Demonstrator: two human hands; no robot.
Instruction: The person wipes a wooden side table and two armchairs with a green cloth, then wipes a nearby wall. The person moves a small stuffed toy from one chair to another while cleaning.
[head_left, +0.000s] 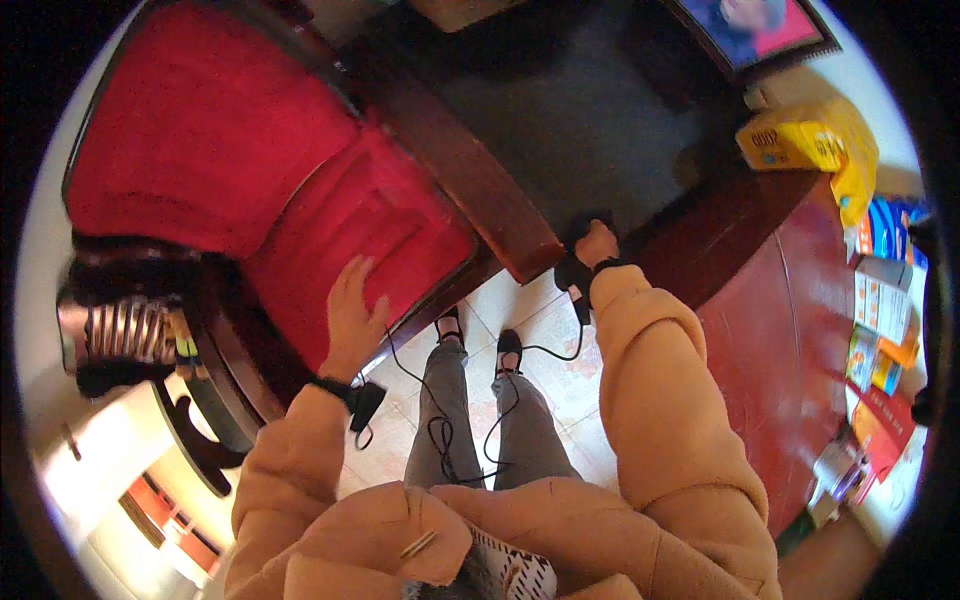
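My left hand (352, 319) hovers over the front of a red seat cushion (367, 217) with its fingers apart, holding nothing. A black strap with a small black device (367, 405) is on that wrist. My right hand (598, 244) reaches into the gap between the dark wooden armrest (480, 172) and the red-topped wooden table (757, 337). Its fingertips are lost against a dark shape, so I cannot tell whether it grips anything. Another black device (574, 281) hangs at the right wrist. A thin black cable (442, 442) loops in front of my legs.
On the table's right side lie a yellow bag (810, 139), printed boxes (881, 307), a red packet (885, 420) and a clear container (840, 469). A framed picture (757, 30) stands at the upper right. Pale floor tiles (495, 300) show around my feet.
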